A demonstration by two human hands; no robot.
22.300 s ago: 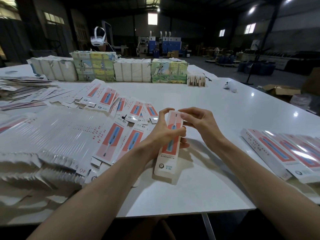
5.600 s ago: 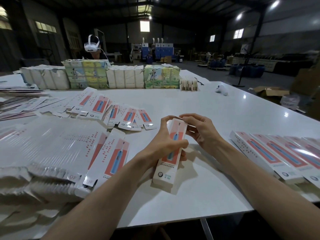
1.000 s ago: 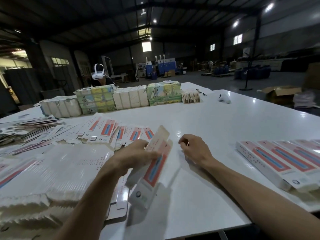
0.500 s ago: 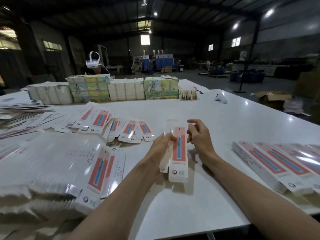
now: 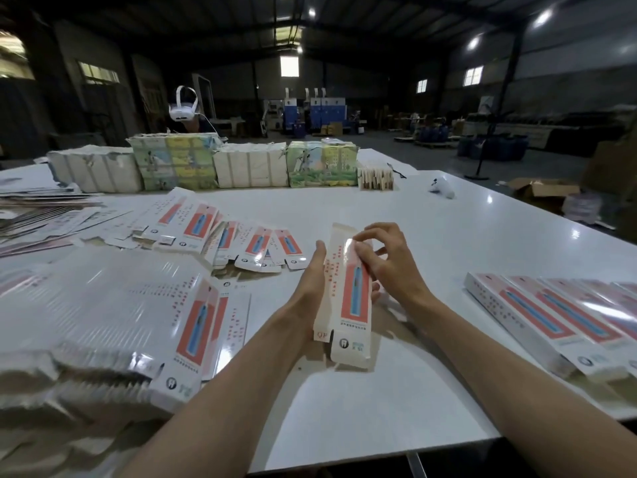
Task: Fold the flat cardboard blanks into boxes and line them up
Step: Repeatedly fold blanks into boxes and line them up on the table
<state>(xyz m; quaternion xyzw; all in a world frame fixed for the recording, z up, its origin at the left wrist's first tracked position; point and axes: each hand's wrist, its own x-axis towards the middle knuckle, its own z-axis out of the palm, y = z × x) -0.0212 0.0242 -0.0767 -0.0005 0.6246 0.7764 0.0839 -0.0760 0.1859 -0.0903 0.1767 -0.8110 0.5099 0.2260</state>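
Several folded boxes already lie in a row. Left of this row I hold one half-opened toothbrush carton, its long axis pointing away from me and the logo end near me. My left hand presses straight fingers along its edge, and my right hand pinches its far part. Farther left of the row, many flat blanks are still waiting.

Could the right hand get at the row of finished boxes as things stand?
Probably yes: only bare table lies between the right hand and the row of finished boxes. But its fingers pinch the half-folded blank, which it would have to release first.
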